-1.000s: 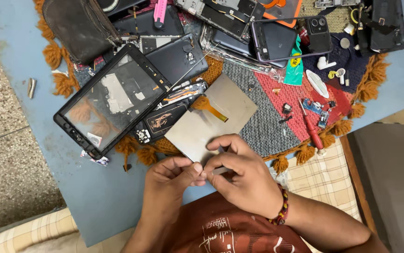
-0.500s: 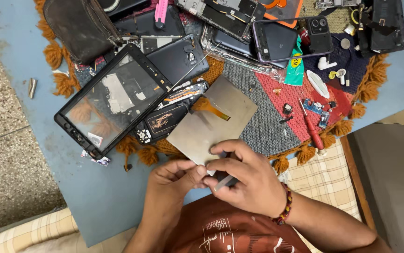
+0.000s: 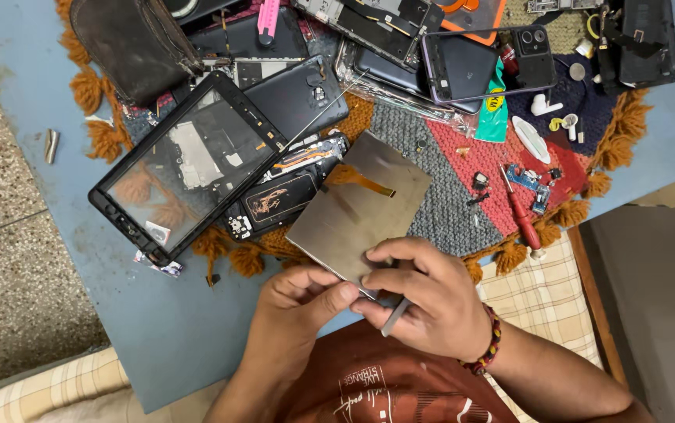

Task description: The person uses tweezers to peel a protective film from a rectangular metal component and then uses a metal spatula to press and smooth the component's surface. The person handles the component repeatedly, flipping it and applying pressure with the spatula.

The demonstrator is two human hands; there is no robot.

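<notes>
Gripping the near edge of a grey metal panel (image 3: 357,207), both hands meet above the blue tabletop (image 3: 173,329): left hand (image 3: 294,309) pinches the edge; right hand (image 3: 424,301) clamps panel and a thin tool (image 3: 395,316). Tablet frame (image 3: 189,164) lies left.

Black tablet frame (image 3: 189,164), red screwdriver (image 3: 521,215), purple phone (image 3: 486,59), dark leather pouch (image 3: 134,47)

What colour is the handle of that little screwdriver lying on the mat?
Red, with a pale tip; the screwdriver shows in the head view, to the right of the metal panel.
</notes>
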